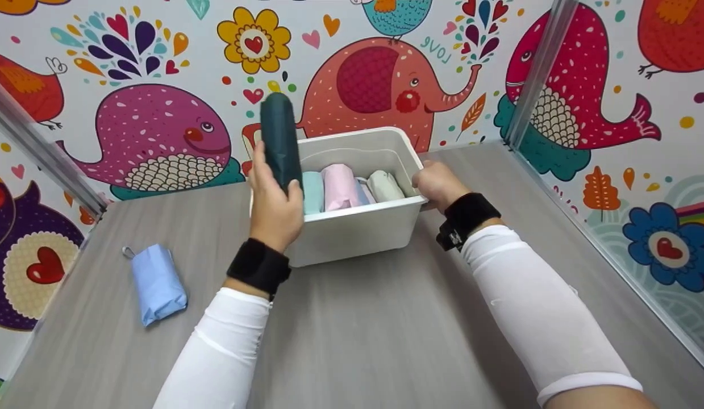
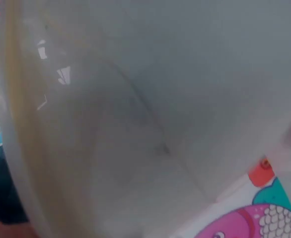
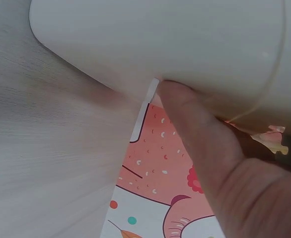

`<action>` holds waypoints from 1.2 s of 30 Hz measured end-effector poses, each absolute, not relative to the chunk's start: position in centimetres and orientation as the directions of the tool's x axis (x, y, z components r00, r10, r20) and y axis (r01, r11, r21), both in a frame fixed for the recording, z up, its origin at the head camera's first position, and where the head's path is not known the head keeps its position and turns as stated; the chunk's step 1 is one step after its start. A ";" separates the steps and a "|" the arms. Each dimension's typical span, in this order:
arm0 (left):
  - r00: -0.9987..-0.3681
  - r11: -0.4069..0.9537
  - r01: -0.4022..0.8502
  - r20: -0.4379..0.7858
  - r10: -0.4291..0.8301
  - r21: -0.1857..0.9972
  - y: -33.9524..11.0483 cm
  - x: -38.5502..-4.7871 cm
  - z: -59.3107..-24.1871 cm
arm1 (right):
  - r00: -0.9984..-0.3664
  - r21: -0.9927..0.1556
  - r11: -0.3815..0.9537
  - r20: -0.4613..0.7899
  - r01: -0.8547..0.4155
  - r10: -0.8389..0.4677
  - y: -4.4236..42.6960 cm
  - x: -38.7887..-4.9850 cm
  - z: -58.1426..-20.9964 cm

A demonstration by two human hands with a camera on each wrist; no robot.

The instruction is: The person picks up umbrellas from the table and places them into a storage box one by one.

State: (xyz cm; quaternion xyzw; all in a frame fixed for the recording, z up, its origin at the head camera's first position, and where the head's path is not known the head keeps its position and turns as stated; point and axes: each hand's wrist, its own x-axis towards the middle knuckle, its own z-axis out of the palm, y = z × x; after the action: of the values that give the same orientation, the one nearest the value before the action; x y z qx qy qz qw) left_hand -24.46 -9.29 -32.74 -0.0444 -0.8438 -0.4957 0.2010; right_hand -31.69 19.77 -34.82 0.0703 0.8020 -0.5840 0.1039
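My left hand (image 1: pixel 276 210) holds a long, dark green fabric bundle (image 1: pixel 281 142), rounded at the top. It stands nearly upright at the left end of a white plastic bin (image 1: pixel 357 230). In the left wrist view the bin wall (image 2: pixel 160 99) fills most of the picture, and part of the dark bundle (image 2: pixel 5 188) shows at the lower left. My right hand (image 1: pixel 440 184) grips the bin's right rim; in the right wrist view a finger (image 3: pixel 200 124) lies against its outside. Inside the bin are a mint roll (image 1: pixel 313 192), a pink roll (image 1: pixel 340 187) and a pale grey-green roll (image 1: pixel 386 186).
A light blue pouch-like bundle (image 1: pixel 158 284) with a small grey loop lies on the wood-grain table (image 1: pixel 352 329) at the left. Behind the bin stands a wall (image 1: pixel 187 34) printed with cartoon animals, with similar panels on both sides.
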 end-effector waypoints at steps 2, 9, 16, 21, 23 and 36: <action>-0.923 0.520 0.265 0.370 -0.109 0.812 -8.4 -24.9 -32.7 | -0.968 -0.924 0.302 -0.251 0.236 -0.012 19.8 -31.7 -34.9; -0.944 0.556 0.219 0.319 -0.088 0.802 -5.6 -26.0 -32.4 | -0.970 -0.924 0.307 -0.243 0.230 -0.006 19.9 -31.7 -34.9; -0.963 0.632 0.169 0.264 -0.059 0.756 -3.4 -26.5 -32.4 | -0.970 -0.918 0.323 -0.242 0.228 -0.003 19.8 -31.6 -34.8; -0.980 0.669 0.107 0.190 -0.052 0.736 -2.3 -27.2 -32.2 | -0.971 -0.912 0.342 -0.240 0.228 0.008 19.9 -31.6 -34.7; -0.987 0.682 0.080 0.154 -0.049 0.727 -1.9 -27.5 -32.1 | -0.971 -0.911 0.345 -0.238 0.227 0.010 19.8 -31.6 -34.7; -1.000 0.762 -0.017 0.003 -0.026 0.648 -0.4 -27.9 -31.9 | -0.974 -0.911 0.352 -0.227 0.217 0.011 19.9 -31.5 -34.8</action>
State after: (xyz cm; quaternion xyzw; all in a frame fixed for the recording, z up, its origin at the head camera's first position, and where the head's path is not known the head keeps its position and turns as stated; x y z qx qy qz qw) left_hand -27.95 -0.41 -31.92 0.0115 -0.9385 -0.3450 0.0060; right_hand -31.52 19.87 -34.75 0.0698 0.8170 -0.5651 0.0908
